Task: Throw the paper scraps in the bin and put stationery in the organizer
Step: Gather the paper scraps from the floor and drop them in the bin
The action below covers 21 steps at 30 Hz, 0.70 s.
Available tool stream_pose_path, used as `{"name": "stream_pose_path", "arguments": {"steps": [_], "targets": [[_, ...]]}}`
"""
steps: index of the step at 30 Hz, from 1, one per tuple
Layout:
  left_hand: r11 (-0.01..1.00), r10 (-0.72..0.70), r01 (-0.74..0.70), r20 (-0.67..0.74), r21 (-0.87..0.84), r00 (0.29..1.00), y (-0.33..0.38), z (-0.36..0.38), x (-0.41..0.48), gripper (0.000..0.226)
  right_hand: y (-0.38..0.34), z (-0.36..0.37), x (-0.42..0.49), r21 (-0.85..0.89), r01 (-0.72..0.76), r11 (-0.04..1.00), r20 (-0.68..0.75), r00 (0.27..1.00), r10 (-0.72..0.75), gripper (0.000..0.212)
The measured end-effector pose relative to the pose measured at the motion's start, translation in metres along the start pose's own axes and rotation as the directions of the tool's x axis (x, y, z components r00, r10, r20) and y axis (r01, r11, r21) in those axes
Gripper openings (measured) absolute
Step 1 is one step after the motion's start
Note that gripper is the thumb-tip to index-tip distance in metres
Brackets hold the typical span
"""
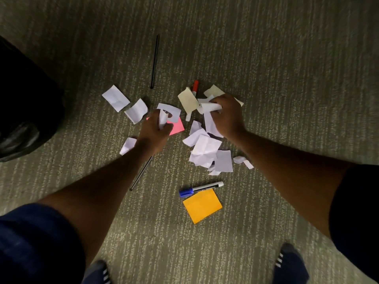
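Observation:
White paper scraps (205, 149) lie scattered on the carpet. My left hand (152, 133) is closed on a white scrap (163, 117) over a pink sticky note (177, 126). My right hand (226, 115) grips crumpled white scraps (209, 107) beside two cream notes (188, 100). A red marker (195, 87) pokes out behind the cream notes. A blue-capped marker (201, 189) lies above an orange sticky pad (202, 206). Two thin black sticks lie on the floor, one far (154, 62) and one (141, 173) under my left forearm.
A bin lined with a black bag (22, 111) stands at the left edge. More white scraps (115, 97) lie between it and my left hand. My socked feet (98, 272) are at the bottom. No organizer is in view.

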<state>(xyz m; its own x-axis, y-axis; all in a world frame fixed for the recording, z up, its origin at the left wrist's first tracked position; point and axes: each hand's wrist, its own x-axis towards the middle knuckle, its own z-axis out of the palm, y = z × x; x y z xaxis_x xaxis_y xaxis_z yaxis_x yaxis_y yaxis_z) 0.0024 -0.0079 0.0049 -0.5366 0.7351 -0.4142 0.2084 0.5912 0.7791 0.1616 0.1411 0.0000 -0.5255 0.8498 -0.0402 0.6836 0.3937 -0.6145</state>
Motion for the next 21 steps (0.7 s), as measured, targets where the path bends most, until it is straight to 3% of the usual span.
{"name": "stream_pose_path", "arguments": {"steps": [3, 9, 13, 17, 21], "targets": [[0.968, -0.087, 0.106, 0.09, -0.226, 0.992, 0.011, 0.007, 0.005, 0.008, -0.005, 0.004, 0.002, 0.081, -0.041, 0.996, -0.024, 0.999, 0.043, 0.017], [0.818, -0.126, 0.224, 0.216, -0.53, 0.968, 0.041, 0.023, 0.012, 0.015, -0.027, 0.007, -0.003, 0.275, -0.171, 0.946, 0.009, 0.984, 0.175, 0.027], [0.701, -0.19, 0.357, 0.321, -0.617, 0.928, 0.048, 0.033, 0.011, 0.038, -0.042, 0.016, -0.013, 0.39, -0.246, 0.887, 0.106, 0.969, 0.222, 0.024], [0.613, -0.192, 0.39, 0.349, -0.687, 0.917, 0.052, 0.039, 0.005, 0.041, -0.053, 0.028, -0.024, 0.499, -0.308, 0.81, 0.171, 0.951, 0.257, 0.024], [0.536, -0.164, 0.372, 0.338, -0.758, 0.927, 0.054, 0.037, -0.003, 0.047, -0.07, 0.033, -0.037, 0.49, -0.207, 0.847, 0.095, 0.978, 0.185, 0.029]]}}
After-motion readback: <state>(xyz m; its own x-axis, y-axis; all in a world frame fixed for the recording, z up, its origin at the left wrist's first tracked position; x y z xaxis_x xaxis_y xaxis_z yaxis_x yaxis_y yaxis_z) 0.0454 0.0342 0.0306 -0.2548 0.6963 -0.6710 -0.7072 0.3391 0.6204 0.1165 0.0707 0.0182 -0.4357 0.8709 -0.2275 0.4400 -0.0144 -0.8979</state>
